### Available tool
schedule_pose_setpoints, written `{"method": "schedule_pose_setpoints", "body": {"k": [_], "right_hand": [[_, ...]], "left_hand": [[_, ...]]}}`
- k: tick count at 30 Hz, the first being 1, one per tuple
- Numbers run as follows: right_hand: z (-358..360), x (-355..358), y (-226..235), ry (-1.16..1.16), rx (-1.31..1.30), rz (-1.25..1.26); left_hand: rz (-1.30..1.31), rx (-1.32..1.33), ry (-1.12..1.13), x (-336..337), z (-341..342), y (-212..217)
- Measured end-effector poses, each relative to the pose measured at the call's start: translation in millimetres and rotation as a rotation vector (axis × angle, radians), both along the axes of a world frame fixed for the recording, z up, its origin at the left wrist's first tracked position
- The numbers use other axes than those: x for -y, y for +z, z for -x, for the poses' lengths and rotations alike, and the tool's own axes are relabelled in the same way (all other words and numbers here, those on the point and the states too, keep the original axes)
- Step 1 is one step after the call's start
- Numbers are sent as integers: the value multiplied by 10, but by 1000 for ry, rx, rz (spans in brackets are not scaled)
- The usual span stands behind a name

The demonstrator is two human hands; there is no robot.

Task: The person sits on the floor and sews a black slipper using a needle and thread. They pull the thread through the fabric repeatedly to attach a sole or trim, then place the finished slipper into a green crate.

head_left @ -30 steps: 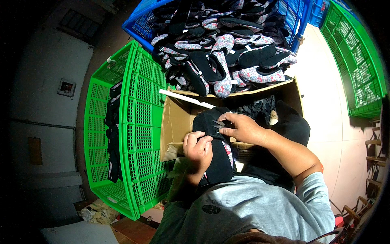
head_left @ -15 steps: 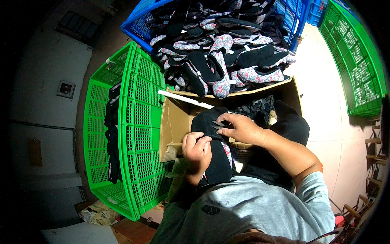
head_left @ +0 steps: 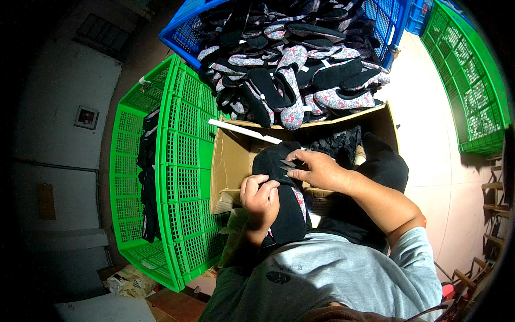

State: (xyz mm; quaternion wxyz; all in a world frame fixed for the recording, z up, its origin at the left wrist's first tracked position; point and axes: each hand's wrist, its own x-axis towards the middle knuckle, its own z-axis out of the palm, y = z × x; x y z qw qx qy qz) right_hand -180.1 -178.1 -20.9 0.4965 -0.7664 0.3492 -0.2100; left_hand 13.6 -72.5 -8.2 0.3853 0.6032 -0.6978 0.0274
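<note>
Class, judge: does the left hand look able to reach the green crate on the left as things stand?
Probably yes, once freed: the left hand holds a black slipper, but the green crate stands close, past the cardboard box.

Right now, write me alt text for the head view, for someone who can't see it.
Someone's left hand holds a black, flower-patterned slipper; the right hand holds what look like small scissors close to it, over an open cardboard box. Beyond is a blue crate heaped with slippers; a green crate stands at left.
</note>
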Motion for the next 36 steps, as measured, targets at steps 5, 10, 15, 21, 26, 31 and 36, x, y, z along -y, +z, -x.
{"method": "schedule_pose_setpoints", "body": {"k": [5, 10, 15, 21, 26, 31, 36], "right_hand": [[2, -2, 0, 4, 0, -10], [-1, -8, 17, 8, -6, -6], [16, -9, 24, 3, -12, -8], [1, -10, 22, 6, -13, 1], [4, -7, -15, 2, 0, -9], [-3, -5, -10, 1, 12, 12], [-4, -12, 5, -1, 21, -12]], "left_hand": [[-6, 6, -5, -1, -3, 12], [-6, 1, -1, -11, -9, 15], [-1, -3, -11, 4, -5, -5], [-4, 3, -6, -9, -14, 12], [-5, 5, -3, -5, -9, 3], [11, 5, 5, -20, -30, -22], [40, 22, 24, -53, -69, -23]]}}
